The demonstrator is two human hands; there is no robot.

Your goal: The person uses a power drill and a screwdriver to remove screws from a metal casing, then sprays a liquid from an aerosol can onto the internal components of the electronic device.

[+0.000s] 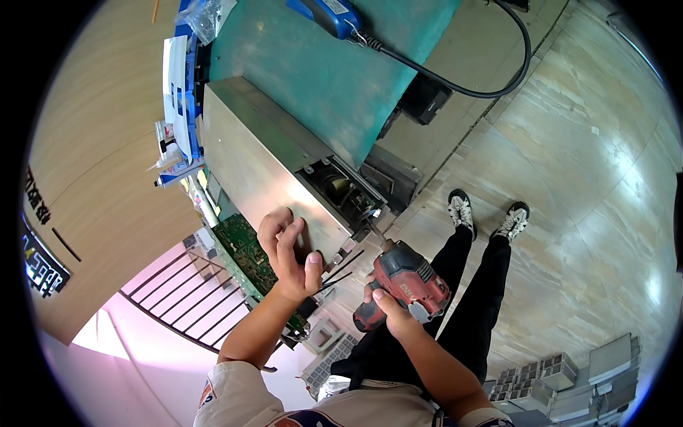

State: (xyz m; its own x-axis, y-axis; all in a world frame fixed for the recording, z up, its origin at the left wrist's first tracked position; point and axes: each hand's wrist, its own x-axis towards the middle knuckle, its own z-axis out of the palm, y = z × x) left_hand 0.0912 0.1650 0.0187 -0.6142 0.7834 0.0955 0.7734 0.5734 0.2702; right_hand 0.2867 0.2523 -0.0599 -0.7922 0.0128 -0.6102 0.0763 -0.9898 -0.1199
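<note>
Left hand (290,257) on the metal case (260,167), right hand (393,311) gripping a red driver (411,277).
The case lies toward 10 o'clock of the view's centre, partly over the green mat (306,78), its open end facing 4 o'clock. The left hand, fingers bent and slightly spread, rests on its flat face near the 5 o'clock corner. The right hand is wrapped round the driver's handle; the bit (375,230) points toward 11 o'clock, at the open end, contact unclear. A circuit board (245,245) sits toward 8 o'clock, a blue tool (327,14) at 12.
</note>
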